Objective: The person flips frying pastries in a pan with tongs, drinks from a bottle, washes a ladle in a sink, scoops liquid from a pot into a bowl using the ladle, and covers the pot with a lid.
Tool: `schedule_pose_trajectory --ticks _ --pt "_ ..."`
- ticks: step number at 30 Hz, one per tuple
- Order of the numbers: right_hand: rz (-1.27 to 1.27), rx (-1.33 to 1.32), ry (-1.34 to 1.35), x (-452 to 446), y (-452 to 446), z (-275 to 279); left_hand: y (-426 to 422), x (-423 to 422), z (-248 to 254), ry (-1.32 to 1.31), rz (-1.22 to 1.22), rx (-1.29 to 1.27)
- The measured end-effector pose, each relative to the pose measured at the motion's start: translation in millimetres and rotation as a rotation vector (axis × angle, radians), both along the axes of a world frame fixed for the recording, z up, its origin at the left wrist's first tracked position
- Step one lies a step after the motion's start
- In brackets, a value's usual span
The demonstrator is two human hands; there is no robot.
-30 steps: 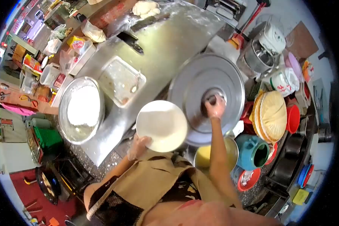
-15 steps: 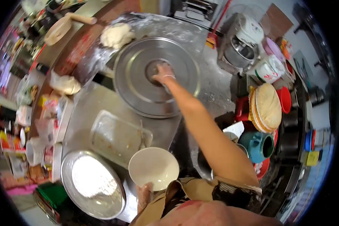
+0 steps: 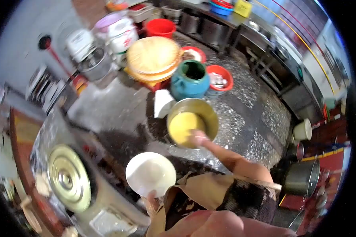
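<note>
My left hand (image 3: 151, 202) grips the lower rim of a white bowl (image 3: 151, 173), tilted so that its bare inside shows. To its upper right, a deep metal pot (image 3: 211, 115) stands on the floor with something yellow (image 3: 182, 125) inside; whether that is liquid or grain I cannot make out. My right hand (image 3: 197, 138) is at the pot's near side, over the yellow contents. Its fingers are smeared by motion, so their grip is unclear. Behind the pot sits a teal jar (image 3: 190, 85), with a white block-like object (image 3: 163, 103) beside it.
A round metal lid (image 3: 67, 179) lies on the steel table at left. Beyond the jar are stacked round boards (image 3: 152, 55), a red bucket (image 3: 161, 27) and a red basin (image 3: 219, 79). A mixer (image 3: 89, 55) stands at the back left.
My view has swung right, from table to floor. My right hand has left the round lid and moved to the pot. The bowl stays in my left hand.
</note>
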State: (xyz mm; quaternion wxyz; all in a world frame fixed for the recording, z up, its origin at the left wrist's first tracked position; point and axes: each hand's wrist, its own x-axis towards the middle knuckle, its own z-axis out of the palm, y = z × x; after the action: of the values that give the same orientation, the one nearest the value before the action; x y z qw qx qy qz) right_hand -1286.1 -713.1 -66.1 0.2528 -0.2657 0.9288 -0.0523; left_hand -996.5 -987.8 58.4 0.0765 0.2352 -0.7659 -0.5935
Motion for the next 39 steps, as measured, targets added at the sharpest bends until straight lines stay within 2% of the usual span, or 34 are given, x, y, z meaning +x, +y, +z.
schedule_pose_trajectory --ticks 1,2,3,4,6,7,8,9,10,11,12,13,14,15,17,18,19,20,21,23,24,25,26,27,28,29,30,31,32,33,35,37,39 --pt "-0.676 -0.213 -0.199 10 84 33 31 -30 8 -0.033 0.056 0.331" --pt "-0.871 -0.107 -0.163 23 165 24 63 -59 15 -0.07 0.161 0.646" --pt "-1.072 -0.012 -0.127 35 246 17 94 -82 14 -0.087 0.11 0.64" --pt "-1.272 -0.321 -0.041 62 297 36 129 -107 14 -0.054 0.017 0.716" --pt "-1.52 -0.659 0.123 99 402 26 197 -146 -3 -0.069 -0.094 0.784" --pt "-1.597 -0.671 0.172 113 448 -3 206 -166 -64 0.285 -0.603 0.053" --pt "-1.663 -0.819 0.158 125 474 -5 215 -186 -124 0.81 -0.652 -0.673" --pt "-1.642 -1.019 0.198 133 492 -11 257 -202 -109 0.603 -0.699 -0.246" --pt "-1.693 -0.864 0.173 133 502 4 301 -218 -92 0.417 -0.624 0.186" --pt "-1.727 -0.713 0.144 122 504 25 358 -233 -35 -0.169 -0.455 0.996" --pt "-1.74 -0.848 0.131 105 509 26 353 -238 -140 0.07 -0.605 0.444" --pt "-1.739 -0.989 0.117 87 512 22 350 -244 -236 0.258 -0.565 -0.164" --pt "-1.671 -1.057 0.112 61 520 16 363 -259 -244 0.198 -0.551 -0.021" --pt "-1.599 -1.123 0.106 30 529 12 391 -276 -188 0.106 -0.593 0.257" --pt "-1.491 -1.212 0.122 -36 540 27 462 -315 -31 -0.135 -0.549 0.795" --pt "-1.436 -1.264 0.132 -69 546 33 486 -332 5 -0.237 -0.446 0.756" --pt "-1.374 -1.312 0.145 -103 556 38 508 -350 15 -0.332 -0.341 0.722" --pt "-1.336 -1.388 0.095 -135 567 41 511 -375 9 -0.323 -0.506 0.715" --pt "-1.309 -1.415 0.082 -162 578 46 526 -398 0 -0.298 -0.489 0.724" --pt "-1.286 -1.315 0.046 -205 610 53 548 -445 -11 -0.35 -0.427 0.693" --pt "-1.229 -1.161 0.111 -217 630 60 557 -476 -35 -0.367 -0.481 0.708" --pt "-1.273 -1.106 0.103 -227 652 56 579 -509 -35 -0.346 -0.472 0.724" --pt "-1.286 -0.989 0.131 -232 678 46 607 -542 -30 -0.25 -0.564 0.729" --pt "-1.411 -1.17 0.095 -231 703 25 632 -572 -22 -0.164 -0.654 0.723" --pt "-1.465 -0.958 0.182 -230 725 43 663 -603 -12 -0.12 -0.631 0.789" --pt "-1.642 -1.025 0.111 -230 749 52 693 -632 -3 -0.075 -0.606 0.851" --pt "-1.756 -1.139 0.113 -226 782 29 718 -657 -1 -0.071 -0.597 0.848" --pt "-1.857 -1.148 0.203 -222 807 24 741 -683 -2 0.112 -0.704 0.805" --pt "-1.966 -1.265 0.208 -218 835 16 762 -711 -2 0.295 -0.809 0.755" --pt "-2.073 -1.383 0.216 -218 863 7 779 -741 9 0.299 -0.804 0.754" --pt "-2.265 -1.474 0.334 -235 905 -2 813 -794 30 -0.354 -0.584 0.945" --pt "-2.36 -1.405 0.323 -284 942 -19 835 -840 -6 -0.341 -0.605 0.817" --pt "-2.248 -1.368 0.368 -351 983 -54 870 -865 32 -0.204 -0.235 0.906"
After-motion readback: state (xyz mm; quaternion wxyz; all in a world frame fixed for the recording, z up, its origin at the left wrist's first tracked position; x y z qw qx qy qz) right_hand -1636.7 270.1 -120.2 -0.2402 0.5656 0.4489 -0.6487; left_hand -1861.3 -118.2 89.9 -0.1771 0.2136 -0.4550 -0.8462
